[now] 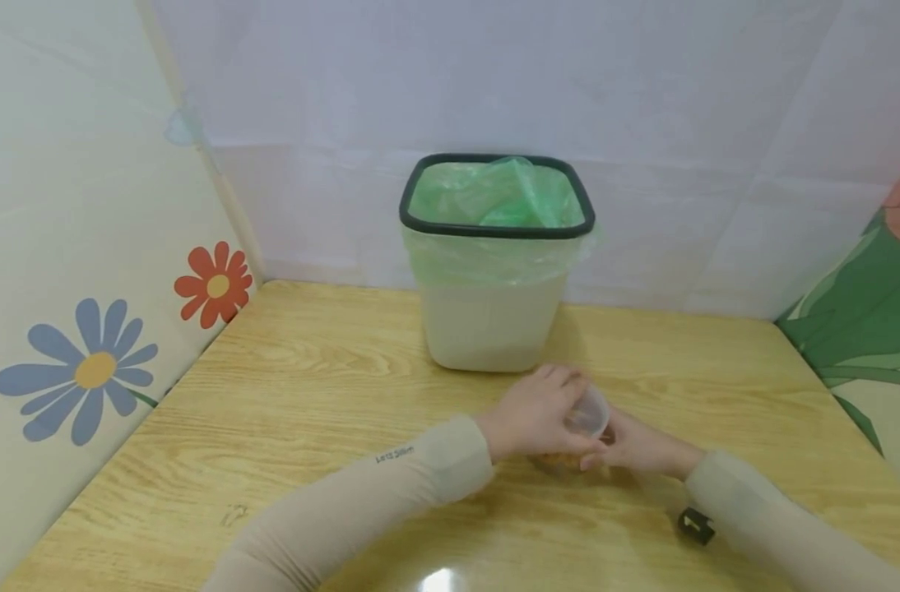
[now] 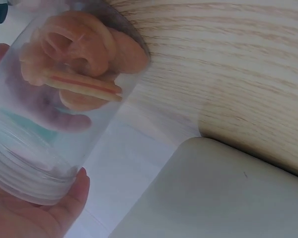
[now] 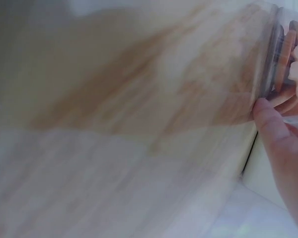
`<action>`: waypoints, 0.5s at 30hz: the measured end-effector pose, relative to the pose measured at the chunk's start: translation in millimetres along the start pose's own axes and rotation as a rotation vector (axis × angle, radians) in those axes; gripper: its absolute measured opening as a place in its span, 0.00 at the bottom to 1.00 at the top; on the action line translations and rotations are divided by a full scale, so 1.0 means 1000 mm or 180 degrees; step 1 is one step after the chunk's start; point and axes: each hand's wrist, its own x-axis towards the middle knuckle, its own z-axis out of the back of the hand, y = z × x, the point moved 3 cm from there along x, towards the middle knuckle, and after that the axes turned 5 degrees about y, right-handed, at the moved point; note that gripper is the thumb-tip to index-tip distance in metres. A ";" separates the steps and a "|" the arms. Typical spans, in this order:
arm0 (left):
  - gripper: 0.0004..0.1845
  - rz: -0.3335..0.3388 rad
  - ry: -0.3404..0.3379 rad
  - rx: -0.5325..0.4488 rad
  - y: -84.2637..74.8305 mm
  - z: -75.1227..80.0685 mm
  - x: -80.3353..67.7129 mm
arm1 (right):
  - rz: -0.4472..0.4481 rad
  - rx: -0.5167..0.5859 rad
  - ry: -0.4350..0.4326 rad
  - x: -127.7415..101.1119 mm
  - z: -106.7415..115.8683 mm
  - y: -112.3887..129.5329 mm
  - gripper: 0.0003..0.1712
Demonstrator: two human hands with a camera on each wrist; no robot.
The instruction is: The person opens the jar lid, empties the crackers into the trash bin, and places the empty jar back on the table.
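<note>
A clear plastic jar (image 2: 102, 124) is tilted between my two hands, with several orange-brown pieces (image 2: 84, 49) inside; their exact kind is unclear. My left hand (image 1: 539, 415) curls its fingers round the ribbed clear lid (image 2: 35, 173) at the top of the jar. My right hand (image 1: 638, 444) grips the jar's body from the right, and its fingers show through the clear wall in the left wrist view. In the right wrist view, the thumb (image 3: 273, 124) presses near the jar's base. The hands partly hide the jar in the head view.
A white bin (image 1: 490, 321) with a black rim (image 1: 494, 231) and a green bag (image 1: 520, 197) stands just behind the hands. Near the right sleeve is a small black object (image 1: 694, 526). White cloth (image 1: 331, 214) backs the wood-grain table (image 1: 309, 370).
</note>
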 end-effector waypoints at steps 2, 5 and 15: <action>0.44 0.0042 -0.0010 -0.0001 -0.002 0.000 0.000 | -0.0012 -0.0020 -0.0005 0.000 0.000 -0.001 0.49; 0.44 0.0084 -0.0061 0.0036 -0.004 0.002 -0.001 | -0.0024 -0.0083 -0.0021 0.000 0.001 -0.001 0.49; 0.43 0.0166 -0.0247 0.0184 -0.009 0.000 -0.002 | -0.0017 -0.0203 -0.0076 -0.001 0.001 0.002 0.48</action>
